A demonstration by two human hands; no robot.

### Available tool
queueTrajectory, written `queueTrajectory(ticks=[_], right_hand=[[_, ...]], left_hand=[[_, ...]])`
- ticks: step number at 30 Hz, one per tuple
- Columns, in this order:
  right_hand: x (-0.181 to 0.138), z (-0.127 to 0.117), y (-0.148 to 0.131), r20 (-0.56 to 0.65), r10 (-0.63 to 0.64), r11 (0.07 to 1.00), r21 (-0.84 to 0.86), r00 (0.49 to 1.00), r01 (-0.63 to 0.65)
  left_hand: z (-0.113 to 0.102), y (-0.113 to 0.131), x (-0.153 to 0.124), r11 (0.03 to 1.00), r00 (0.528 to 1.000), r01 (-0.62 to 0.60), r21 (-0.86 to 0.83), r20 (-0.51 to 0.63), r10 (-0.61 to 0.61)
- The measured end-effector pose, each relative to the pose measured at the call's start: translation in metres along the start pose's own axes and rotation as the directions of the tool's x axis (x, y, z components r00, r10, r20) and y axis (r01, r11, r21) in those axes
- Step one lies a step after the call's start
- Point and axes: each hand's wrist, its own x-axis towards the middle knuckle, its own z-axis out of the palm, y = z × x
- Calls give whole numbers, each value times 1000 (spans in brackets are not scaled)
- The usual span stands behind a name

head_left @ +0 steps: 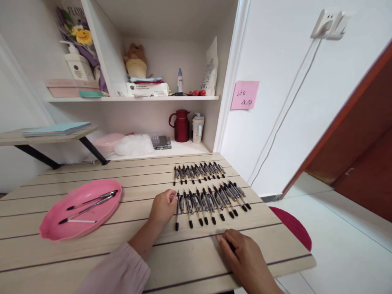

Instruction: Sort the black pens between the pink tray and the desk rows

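Observation:
My left hand (163,208) rests on the wooden table (92,249) with its fingers curled, pinching the top end of the leftmost pen (177,212) in the near row of black pens (214,201). My right hand (241,255) lies knuckles up near the table's front edge, fingers curled over a dark object (231,246) that barely shows. A second row of pens (199,171) lies farther back. To the left, a pink tray (52,228) holds three pens (88,204).
Shelves behind the table carry a red jug (181,125), a cup (197,128), a plastic bag, boxes and bottles. A pink sticky note (244,94) hangs on the white wall. A red round mat (292,226) lies on the floor at the right.

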Motion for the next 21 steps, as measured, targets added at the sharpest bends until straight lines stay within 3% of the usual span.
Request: queueTrajectory(ticks=[7, 13, 21], right_hand=[[-3, -1, -2, -23, -31, 999, -23, 999, 30], [-3, -8, -10, 133, -48, 997, -47, 990, 55], [-3, -9, -11, 147, -56, 995, -76, 988, 67]], left_hand=[[4, 1, 0, 998, 1000, 4, -62, 23, -3], [4, 4, -1, 994, 999, 7, -106, 36, -3], [4, 5, -3, 992, 1000, 3, -126, 30, 1]])
